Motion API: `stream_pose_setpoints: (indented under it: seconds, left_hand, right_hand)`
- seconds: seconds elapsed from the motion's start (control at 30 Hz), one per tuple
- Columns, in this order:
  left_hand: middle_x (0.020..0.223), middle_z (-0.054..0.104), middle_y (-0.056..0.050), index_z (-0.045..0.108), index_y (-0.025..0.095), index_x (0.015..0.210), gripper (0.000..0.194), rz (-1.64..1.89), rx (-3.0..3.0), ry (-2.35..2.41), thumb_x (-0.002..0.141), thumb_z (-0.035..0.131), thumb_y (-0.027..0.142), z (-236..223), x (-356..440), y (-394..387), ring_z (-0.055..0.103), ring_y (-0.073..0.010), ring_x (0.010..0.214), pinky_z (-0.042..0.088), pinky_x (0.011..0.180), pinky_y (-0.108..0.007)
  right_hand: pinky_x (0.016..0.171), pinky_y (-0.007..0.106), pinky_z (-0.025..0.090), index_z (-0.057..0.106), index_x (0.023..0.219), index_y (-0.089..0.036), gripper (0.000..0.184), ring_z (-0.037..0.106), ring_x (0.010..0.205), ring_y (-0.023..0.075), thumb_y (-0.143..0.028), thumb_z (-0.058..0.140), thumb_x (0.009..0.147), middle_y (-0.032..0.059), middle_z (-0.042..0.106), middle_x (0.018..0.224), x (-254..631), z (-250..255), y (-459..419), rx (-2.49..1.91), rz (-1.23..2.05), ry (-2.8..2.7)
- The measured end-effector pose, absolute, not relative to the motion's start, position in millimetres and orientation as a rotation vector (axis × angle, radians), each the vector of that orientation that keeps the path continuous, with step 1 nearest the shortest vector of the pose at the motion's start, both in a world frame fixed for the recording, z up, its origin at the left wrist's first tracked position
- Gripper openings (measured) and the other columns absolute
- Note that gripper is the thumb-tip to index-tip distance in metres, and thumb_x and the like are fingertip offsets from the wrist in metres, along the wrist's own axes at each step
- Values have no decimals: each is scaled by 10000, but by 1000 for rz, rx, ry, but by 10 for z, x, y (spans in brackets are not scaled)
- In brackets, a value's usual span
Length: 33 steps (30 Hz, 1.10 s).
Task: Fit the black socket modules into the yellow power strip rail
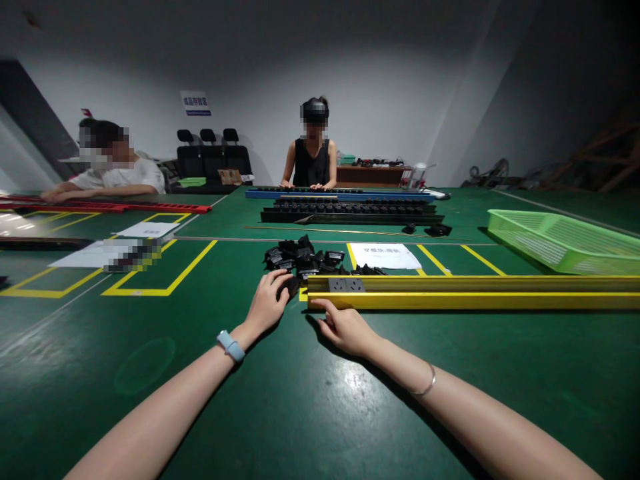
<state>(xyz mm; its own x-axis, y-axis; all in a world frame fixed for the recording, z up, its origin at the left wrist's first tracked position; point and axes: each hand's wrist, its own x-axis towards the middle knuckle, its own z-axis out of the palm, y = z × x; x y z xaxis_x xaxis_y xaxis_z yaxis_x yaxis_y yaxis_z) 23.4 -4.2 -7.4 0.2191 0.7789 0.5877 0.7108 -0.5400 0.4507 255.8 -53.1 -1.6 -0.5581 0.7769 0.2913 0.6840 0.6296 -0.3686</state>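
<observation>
My left hand (pixel 265 303), with a pale blue band at the wrist, has its fingers curled around a black socket module (pixel 291 287). The module is just off the left end of a yellow channel rail (pixel 480 302). Right behind that hand lies a pile of loose black modules (pixel 303 253). Inside the rail near its left end sit dark grey socket modules (pixel 347 285) with slotted faces. My right hand (pixel 347 328) rests at the front of the rail's left end, its index finger stretched against the front wall and its other fingers bent, holding nothing visible.
A light green basket (pixel 565 243) stands at the right behind the rail. A printed sheet (pixel 385 255) lies behind it. Across the table, a person (pixel 314 160) is behind blue and black rails (pixel 350 212). Another person (pixel 117 170) leans by red rails (pixel 110 206) at left.
</observation>
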Motion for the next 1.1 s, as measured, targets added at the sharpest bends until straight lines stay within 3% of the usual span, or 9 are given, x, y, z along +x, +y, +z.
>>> stream_pose_setpoints:
  seconds: [0.13,0.23,0.6,0.9,1.1]
  left_hand:
    - [1410,467,-52,497,234,1329,566,1111,2366,1417,799,404,56,-164,199,26,427,-230,1296,326,1128,-477]
    - [1427,443,-56,473,217,1352,632,1035,2362,1366,754,403,26,-205,197,43,402,-221,1328,305,1155,-441]
    - [1267,514,-93,507,186,1226,530,1055,2314,1304,705,507,87,-161,200,41,485,-236,1218,363,1097,-437]
    - [1226,491,-92,517,217,1245,556,959,2188,1192,714,676,261,-105,166,45,516,-246,1146,452,982,-421]
    - [1205,519,-90,560,222,1230,510,973,2121,1189,745,682,317,-59,150,17,562,-228,1060,488,908,-393]
  right_hand:
    - [575,226,318,408,1318,-206,393,582,558,149,-298,430,937,-22,644,670,2560,-21,-529,-1158,303,-2427]
    - [583,225,324,410,1313,-207,389,587,568,150,-290,437,934,-23,645,673,2560,-19,-529,-1160,316,-2432]
    - [581,221,330,431,1298,-204,375,584,567,149,-284,435,932,-24,644,672,2558,9,-540,-1155,345,-2427]
    - [579,221,329,438,1292,-207,368,592,579,150,-286,443,933,-15,654,698,2558,8,-540,-1183,325,-2425]
    - [572,219,315,443,1286,-211,359,585,567,145,-293,443,937,-20,646,689,2557,2,-536,-1192,334,-2433]
